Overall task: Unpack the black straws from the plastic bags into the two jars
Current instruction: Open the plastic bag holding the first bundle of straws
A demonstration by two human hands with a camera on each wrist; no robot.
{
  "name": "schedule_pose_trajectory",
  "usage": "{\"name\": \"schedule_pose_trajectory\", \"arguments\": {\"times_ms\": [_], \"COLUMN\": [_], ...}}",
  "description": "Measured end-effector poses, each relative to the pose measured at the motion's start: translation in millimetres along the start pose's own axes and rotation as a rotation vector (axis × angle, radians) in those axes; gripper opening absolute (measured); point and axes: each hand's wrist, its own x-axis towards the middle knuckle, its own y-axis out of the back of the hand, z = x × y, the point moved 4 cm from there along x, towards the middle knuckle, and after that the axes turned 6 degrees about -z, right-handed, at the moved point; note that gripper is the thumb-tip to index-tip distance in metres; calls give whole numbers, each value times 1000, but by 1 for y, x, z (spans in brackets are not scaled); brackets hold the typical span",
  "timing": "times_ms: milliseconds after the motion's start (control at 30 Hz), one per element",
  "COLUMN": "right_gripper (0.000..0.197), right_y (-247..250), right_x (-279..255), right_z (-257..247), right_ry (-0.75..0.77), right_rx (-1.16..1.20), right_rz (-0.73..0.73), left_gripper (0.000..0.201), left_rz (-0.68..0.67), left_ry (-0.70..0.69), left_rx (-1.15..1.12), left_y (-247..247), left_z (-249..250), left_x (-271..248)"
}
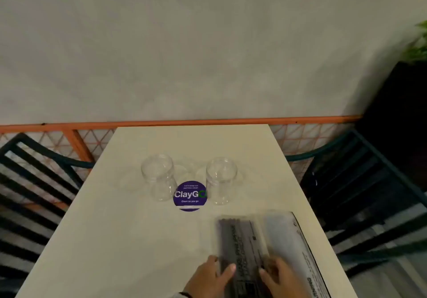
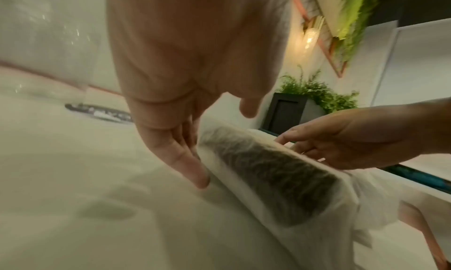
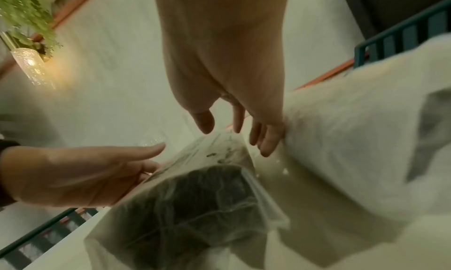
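Observation:
Two clear jars stand upright and empty mid-table, the left jar (image 1: 159, 177) and the right jar (image 1: 220, 179). A plastic bag of black straws (image 1: 242, 240) lies at the near right, blurred. A second bag (image 1: 291, 235) lies just right of it. My left hand (image 1: 215, 272) touches the first bag's left side with straight fingers (image 2: 192, 170), thumb over its top. My right hand (image 1: 277, 274) reaches the bag's right side with relaxed fingers (image 3: 266, 145), in the gap beside the second bag (image 3: 354, 139). The dark straw ends (image 2: 268, 170) show through the plastic.
A round purple ClayGo sticker (image 1: 190, 196) lies between the jars. Dark slatted chairs flank the white table (image 1: 115, 240), one at the left (image 1: 34, 193) and one at the right (image 1: 369, 205). An orange rail (image 1: 184, 122) and the wall run behind. A planter (image 1: 404, 112) stands far right.

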Motion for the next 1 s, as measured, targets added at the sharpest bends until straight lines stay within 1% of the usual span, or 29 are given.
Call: {"name": "schedule_pose_trajectory", "arguments": {"times_ms": [33, 67, 100, 133, 167, 200, 233, 300, 333, 367, 400, 433, 467, 500, 533, 567, 600, 667, 700, 733, 767, 833, 900, 933, 967, 1000], "right_gripper": [81, 69, 66, 69, 72, 74, 72, 58, 49, 44, 43, 48, 56, 63, 66, 65, 60, 53, 52, 52, 53, 55, 53, 53, 53, 53], "right_y": [-2, -4, -5, -6, -8, -8, -8, -8, -10, -12, -15, -18, -21, -23, -24, -26, -26, -26, -26, -27, -29, -35, -45, -51, -56, -61], "right_x": [5, 8, 12, 14, 16, 17, 17, 16, 13, 11, 10, 10, 9, 9, 6, 4, 1, -9, -15, -21, -26, -34, -38, -38, -39, -38], "right_z": [-1, -2, -3, -6, -8, -10, -12, -20, -26, -30, -35, -39, -44, -50, -57, -66, -74, -92, -101, -108, -113, -123, -133, -135, -137, -136], "right_ry": [-15, -59, -80, -85, -90, -105, -110, -98, -82, -60, -25, 15, 57, 101, 150, 212, 276, 416, 487, 550, 612, 694, 732, 741, 752, 765], "right_rx": [49, 96, 146, 200, 273, 346, 413, 523, 579, 611, 615, 600, 575, 532, 465, 387, 310, 168, 96, 27, -31, -120, -328, -454, -543, -589], "right_rz": [9, -2, -19, -44, -68, -92, -126, -223, -289, -343, -382, -393, -393, -380, -371, -368, -357, -332, -308, -275, -241, -184, -141, -134, -120, -104], "left_gripper": [87, 99, 111, 119, 120, 114, 101, 71, 61, 53, 48, 45, 45, 48, 53, 56, 52, 39, 38, 42, 49, 59, 66, 65, 58, 47], "left_rz": [-25, -50, -66, -59, -64, -74, -72, -79, -75, -69, -64, -53, -33, 0, 42, 99, 169, 360, 448, 514, 552, 569, 562, 557, 541, 520], "left_ry": [5, 16, 11, -6, -22, -28, -54, -102, -118, -146, -168, -191, -212, -236, -253, -269, -282, -315, -354, -402, -446, -505, -521, -521, -520, -523], "left_rx": [-55, -99, -143, -189, -217, -257, -300, -398, -446, -494, -541, -587, -621, -640, -665, -686, -709, -798, -848, -877, -880, -842, -737, -647, -554, -477], "left_y": [-4, -9, -13, -15, -19, -21, -21, -20, -19, -17, -15, -13, -11, -8, -3, 3, 11, 33, 45, 56, 67, 83, 97, 103, 108, 112], "left_z": [2, 1, -2, -5, -9, -11, -12, -15, -18, -21, -23, -26, -29, -31, -33, -35, -37, -41, -43, -42, -41, -39, -42, -44, -47, -50], "left_x": [5, 11, 16, 19, 24, 22, 20, 11, 7, 3, -5, -11, -17, -24, -32, -40, -47, -66, -77, -87, -96, -108, -112, -113, -112, -111]}}
